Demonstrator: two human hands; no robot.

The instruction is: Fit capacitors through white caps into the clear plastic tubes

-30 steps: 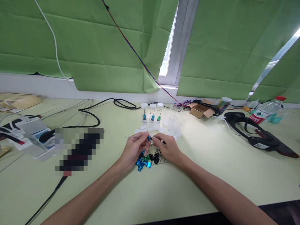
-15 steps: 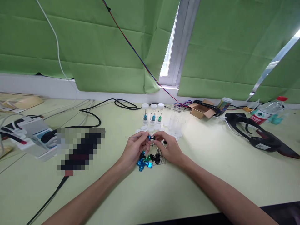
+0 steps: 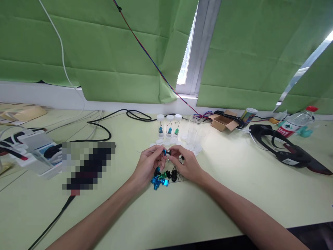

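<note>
Two hands meet over the middle of the pale green tabletop [image 3: 197, 208], pinching one tiny part between them: a small blue metal fitting with a black end piece [image 3: 166, 152]. The left hand [image 3: 149, 164] closes its fingertips on the blue side, where a thin wire [image 3: 145, 151] sticks out toward the left edge. The right hand [image 3: 186, 165] closes thumb and forefinger on the black end. Both hands hover just above a loose heap of blue, green and black small fittings [image 3: 163, 177] lying on the tabletop. Just beyond the hands lie several white round caps [image 3: 166, 142], and behind those stand three clear capped vials [image 3: 169, 126], each with a coloured fitting inside, beside a cluster of empty clear vials [image 3: 194, 135]. Toward the far right sit an open cardboard box [image 3: 222, 122], a black headset [image 3: 286, 147] and a plastic water bottle [image 3: 295, 124]. Black cables [image 3: 109, 130] loop across the far left.
</note>
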